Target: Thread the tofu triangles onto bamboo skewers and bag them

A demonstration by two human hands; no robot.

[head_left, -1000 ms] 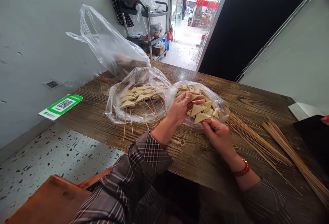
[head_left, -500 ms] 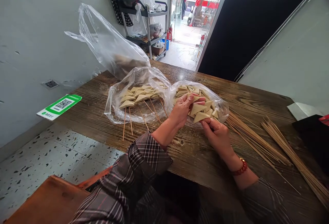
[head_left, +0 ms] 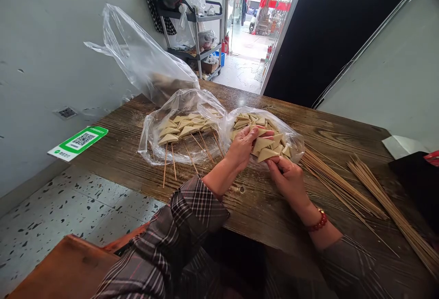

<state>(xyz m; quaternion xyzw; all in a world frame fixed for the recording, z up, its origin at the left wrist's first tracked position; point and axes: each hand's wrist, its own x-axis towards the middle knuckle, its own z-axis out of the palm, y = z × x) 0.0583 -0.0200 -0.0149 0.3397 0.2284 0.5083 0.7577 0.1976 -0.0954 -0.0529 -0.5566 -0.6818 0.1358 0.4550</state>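
My left hand (head_left: 243,146) is closed, with a pale beige triangular piece (head_left: 259,131) between thumb and fingers. Below that piece more flat triangles (head_left: 262,144) overlap in a row toward my other hand. My right hand (head_left: 286,173) is pinched at the lower edge of the nearest triangle (head_left: 267,154); whether a stick sits inside its fingers is hidden. Both hands are over an open clear plastic bag (head_left: 295,140) heaped with similar triangles. To the left, a second clear bag (head_left: 148,143) holds triangles (head_left: 192,129) on several thin wooden skewers (head_left: 191,158), whose bare ends stick out toward me.
Loose wooden skewers (head_left: 343,182) lie right of my right hand, with another bundle (head_left: 380,189) beyond. A tall clear bag (head_left: 137,56) stands at the table's (head_left: 240,216) back left. A green QR card (head_left: 80,142) is at the left edge. A cart (head_left: 197,18) stands behind.
My right hand has shifted very slightly up and left with the nearest triangle. My left hand keeps its hold. The whole view has drifted a little.
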